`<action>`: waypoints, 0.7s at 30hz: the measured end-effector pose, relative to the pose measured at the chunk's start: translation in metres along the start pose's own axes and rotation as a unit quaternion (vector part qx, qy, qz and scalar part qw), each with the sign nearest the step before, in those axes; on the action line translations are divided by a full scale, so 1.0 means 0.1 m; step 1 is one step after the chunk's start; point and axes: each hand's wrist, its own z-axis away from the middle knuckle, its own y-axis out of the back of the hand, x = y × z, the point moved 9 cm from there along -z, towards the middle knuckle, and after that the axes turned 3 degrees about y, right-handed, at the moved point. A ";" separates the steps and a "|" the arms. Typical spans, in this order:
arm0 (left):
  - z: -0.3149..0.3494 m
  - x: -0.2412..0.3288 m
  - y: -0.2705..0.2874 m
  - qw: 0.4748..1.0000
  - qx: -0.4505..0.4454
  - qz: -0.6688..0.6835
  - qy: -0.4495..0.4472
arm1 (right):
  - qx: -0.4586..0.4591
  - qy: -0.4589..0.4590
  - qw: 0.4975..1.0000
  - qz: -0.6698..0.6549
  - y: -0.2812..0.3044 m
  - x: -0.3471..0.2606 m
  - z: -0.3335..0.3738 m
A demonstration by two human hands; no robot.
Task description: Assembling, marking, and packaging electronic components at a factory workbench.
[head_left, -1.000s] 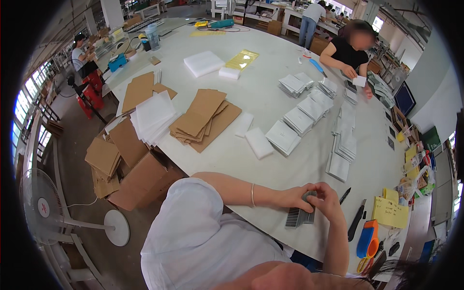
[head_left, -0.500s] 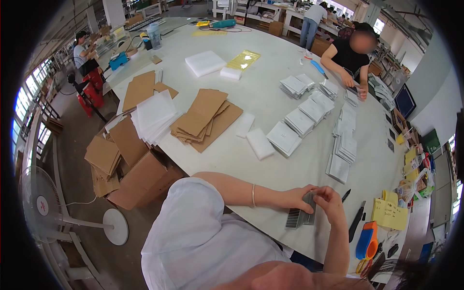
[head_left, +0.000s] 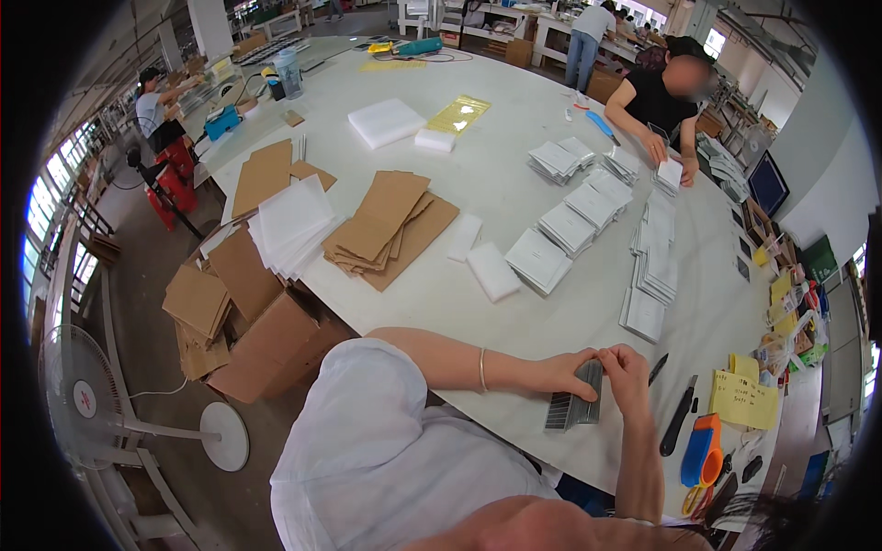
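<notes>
Near the table edge in front of me, my left hand (head_left: 568,375) is closed around a stack of thin grey plates (head_left: 589,404) standing on edge. Its thumb lies across the front of the stack, and the lower plates fan out in narrow strips. My right hand (head_left: 627,376) is at the stack's upper right corner, thumb and fingertips pinched together. What is between those fingertips is too small to tell. Beyond my hands lie rows of flat white packets (head_left: 539,260), with another row (head_left: 645,310) to their right.
A pen (head_left: 658,368), a black knife (head_left: 678,418) and an orange-and-blue tape dispenser (head_left: 703,452) lie right of my hands. Cardboard sheets (head_left: 390,225) and white foam pieces (head_left: 494,273) lie to the left. Across the table, a person (head_left: 657,110) handles a white packet.
My right fingers have drawn closer together at the stack's top corner, and its plates show more upright. My left hand keeps its grip. The person across now has a white packet under the hands.
</notes>
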 end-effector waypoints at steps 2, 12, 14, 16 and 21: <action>0.00 0.00 0.01 1.000 0.005 -0.003 -0.003 | -0.003 0.001 1.000 0.002 0.00 0.03 0.00; 0.00 -0.05 0.02 1.000 0.000 -0.012 0.022 | -0.048 0.001 0.999 -0.014 -0.02 -0.04 -0.02; -0.01 -0.08 0.03 1.000 -0.004 -0.013 0.027 | -0.045 -0.008 0.999 0.012 -0.04 -0.02 -0.03; -0.04 -0.08 0.03 1.000 -0.009 -0.010 0.012 | -0.015 0.022 1.000 -0.005 -0.04 0.02 -0.05; -0.01 -0.09 0.04 1.000 0.012 -0.011 0.008 | 0.083 -0.018 0.972 -0.220 0.03 0.35 0.03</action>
